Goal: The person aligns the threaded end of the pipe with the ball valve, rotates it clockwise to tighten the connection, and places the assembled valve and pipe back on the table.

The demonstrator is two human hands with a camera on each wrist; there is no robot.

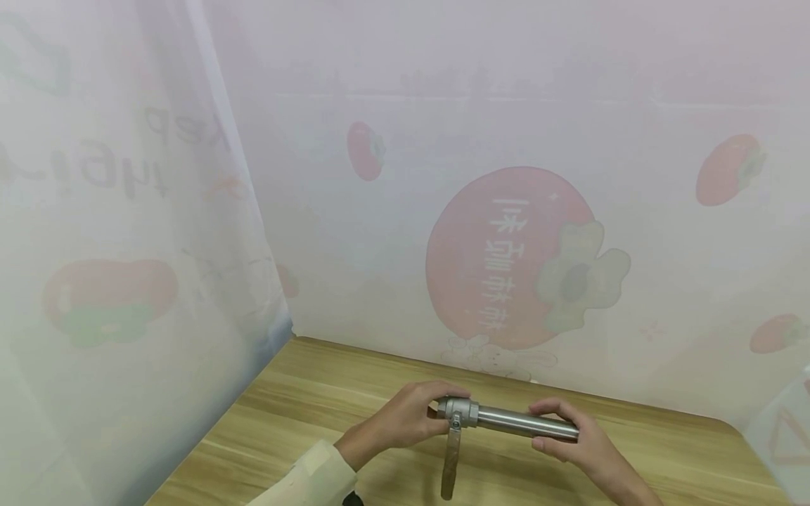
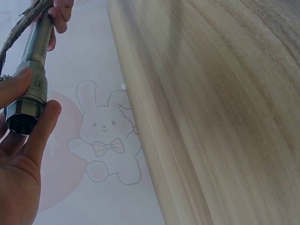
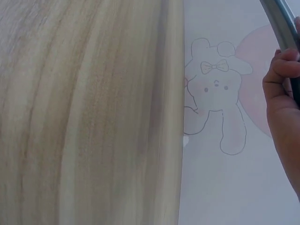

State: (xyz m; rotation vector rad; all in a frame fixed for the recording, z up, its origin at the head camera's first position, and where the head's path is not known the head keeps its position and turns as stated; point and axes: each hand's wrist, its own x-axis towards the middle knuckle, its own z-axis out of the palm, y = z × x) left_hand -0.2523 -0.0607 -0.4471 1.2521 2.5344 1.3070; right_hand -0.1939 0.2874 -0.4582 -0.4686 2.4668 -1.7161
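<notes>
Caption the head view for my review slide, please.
Left hand grips a metal valve, right hand the pipe extending from it, over a wood-grain table.

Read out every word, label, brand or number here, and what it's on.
None reads clearly enough to quote.
Red circle on the back curtain: white characters, too faint.
Left curtain: large grey letters, too faint.
Metal valve: small dark marking, too blurred.

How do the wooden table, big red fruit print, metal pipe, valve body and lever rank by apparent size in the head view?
1. Wooden table
2. Big red fruit print
3. Metal pipe
Valve body and lever look too alike to rank.
</notes>
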